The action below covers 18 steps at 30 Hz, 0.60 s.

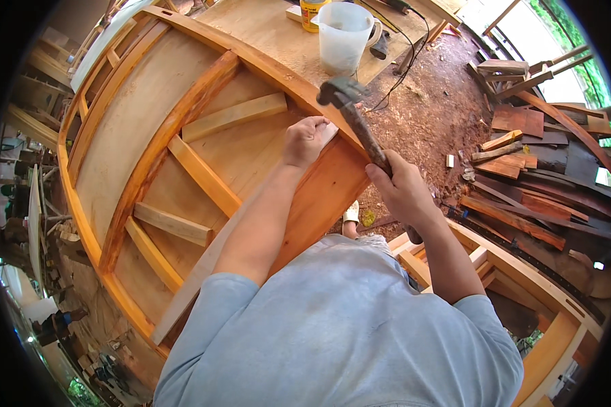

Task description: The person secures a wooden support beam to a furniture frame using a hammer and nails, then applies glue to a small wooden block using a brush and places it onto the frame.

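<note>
My right hand (405, 188) grips a claw hammer (368, 132) by its worn handle. The metal head is raised over the frame's edge, beyond my left hand. My left hand (305, 141) is closed in a pinch at the far end of a pale wooden strip (328, 133). Whatever is between its fingers, if anything, is too small or hidden to name. That strip runs back under my left forearm, along the top of a wide reddish-brown board (329, 186). Both belong to a large curved wooden frame (183, 105) with a plywood panel and several ribs.
A plywood table (265, 24) beyond the frame holds a translucent plastic jug (346, 41), a yellow container (311, 13) and a black cable (414, 51). Stacked wood scraps (523, 169) lie at right on the shaving-strewn floor (434, 95). Another wooden frame (557, 353) stands at lower right.
</note>
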Motion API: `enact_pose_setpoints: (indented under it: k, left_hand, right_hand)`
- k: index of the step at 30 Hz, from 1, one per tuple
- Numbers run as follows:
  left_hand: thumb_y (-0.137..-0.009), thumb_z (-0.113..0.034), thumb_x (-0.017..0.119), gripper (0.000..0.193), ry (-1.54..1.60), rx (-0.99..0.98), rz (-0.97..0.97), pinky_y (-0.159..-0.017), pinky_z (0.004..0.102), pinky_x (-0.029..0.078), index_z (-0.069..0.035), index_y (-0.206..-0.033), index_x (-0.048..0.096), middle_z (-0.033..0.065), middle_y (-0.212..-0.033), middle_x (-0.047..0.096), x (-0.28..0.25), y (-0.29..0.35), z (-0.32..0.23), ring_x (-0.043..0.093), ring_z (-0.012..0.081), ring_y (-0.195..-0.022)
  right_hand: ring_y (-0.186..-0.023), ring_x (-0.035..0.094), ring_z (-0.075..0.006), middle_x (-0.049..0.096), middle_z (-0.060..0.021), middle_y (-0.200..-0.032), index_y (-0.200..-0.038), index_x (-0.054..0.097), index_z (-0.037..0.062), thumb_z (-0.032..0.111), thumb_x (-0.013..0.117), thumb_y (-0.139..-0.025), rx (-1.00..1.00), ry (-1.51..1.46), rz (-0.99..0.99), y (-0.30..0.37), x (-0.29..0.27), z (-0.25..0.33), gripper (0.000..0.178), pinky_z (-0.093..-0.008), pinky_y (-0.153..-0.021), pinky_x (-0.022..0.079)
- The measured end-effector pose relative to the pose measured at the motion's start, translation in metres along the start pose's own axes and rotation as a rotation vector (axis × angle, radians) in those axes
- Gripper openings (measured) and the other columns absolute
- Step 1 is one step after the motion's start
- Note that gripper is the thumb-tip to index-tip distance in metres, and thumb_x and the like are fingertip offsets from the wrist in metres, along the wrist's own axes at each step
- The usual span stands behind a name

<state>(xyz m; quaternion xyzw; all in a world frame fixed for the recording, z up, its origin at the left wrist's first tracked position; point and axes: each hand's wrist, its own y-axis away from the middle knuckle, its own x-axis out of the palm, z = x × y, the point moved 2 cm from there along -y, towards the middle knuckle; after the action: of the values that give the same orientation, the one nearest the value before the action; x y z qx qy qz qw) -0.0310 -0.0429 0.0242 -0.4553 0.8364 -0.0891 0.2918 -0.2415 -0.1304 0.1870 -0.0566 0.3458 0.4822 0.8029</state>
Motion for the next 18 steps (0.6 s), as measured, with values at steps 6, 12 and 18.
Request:
enact_pose_setpoints:
  k: [6,12,18]
  left_hand:
    - [-0.091,-0.007,0.068,0.008,-0.064,-0.010,0.044,-0.075,0.0349,0.058,-0.002,-0.094,0.074,0.0158,-0.094,0.075,-0.002,0.000,-0.003,0.074,0.0276,-0.084]
    - [-0.089,-0.005,0.068,0.005,0.041,0.053,-0.007,-0.072,0.0362,0.058,-0.003,-0.090,0.073,0.0158,-0.093,0.074,-0.002,0.002,0.000,0.073,0.0299,-0.083]
    - [-0.089,-0.004,0.069,0.004,0.081,0.008,-0.030,-0.071,0.0349,0.058,-0.004,-0.089,0.073,0.0144,-0.091,0.075,-0.001,0.001,0.001,0.073,0.0283,-0.081]
  right_hand:
    - [-0.081,0.065,-0.0445,0.066,-0.0250,-0.081,-0.112,0.060,-0.0032,0.029,0.062,-0.098,-0.014,0.131,0.061,-0.009,0.001,0.000,0.035,-0.0484,-0.073,0.049]
    - [-0.080,0.066,-0.0429,0.066,-0.0244,-0.081,-0.109,0.060,-0.0031,0.027,0.061,-0.098,-0.178,0.062,-0.056,0.006,-0.001,0.016,0.032,-0.0477,-0.072,0.049]
    - [-0.079,0.067,-0.0398,0.066,-0.0234,-0.081,-0.112,0.061,-0.0028,0.026,0.063,-0.097,-0.060,0.068,0.019,0.008,0.000,0.006,0.032,-0.0460,-0.072,0.050]
